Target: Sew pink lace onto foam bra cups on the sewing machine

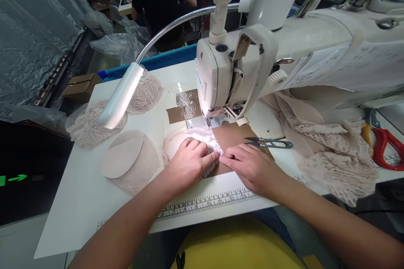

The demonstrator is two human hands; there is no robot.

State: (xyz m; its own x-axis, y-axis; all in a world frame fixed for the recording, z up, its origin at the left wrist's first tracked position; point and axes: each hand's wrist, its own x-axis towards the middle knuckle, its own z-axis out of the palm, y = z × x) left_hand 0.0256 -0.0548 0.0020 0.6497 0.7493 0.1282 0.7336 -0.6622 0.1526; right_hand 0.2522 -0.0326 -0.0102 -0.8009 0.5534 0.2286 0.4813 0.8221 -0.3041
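A pale pink lace cup piece (176, 142) lies under the needle area of the white sewing machine (214, 75). My left hand (189, 162) rests on the lace, fingers bent, its thumb and forefinger pressed together at the lace edge. My right hand (249, 164) pinches the same edge from the right, its fingertips touching those of my left hand. Beneath the lace is a brown sheet (232, 134) on the white table (78, 201). Dark thread snips (274, 143) lie just beyond my right hand.
Round beige fabric pieces (131, 159) and lace pieces (94, 124) lie at left, under a white lamp (121, 94). Lace fabric (337, 155) and red-handled scissors (389, 149) are at right. A ruler strip (205, 204) runs along the front edge. A person in black (159, 0) sits beyond.
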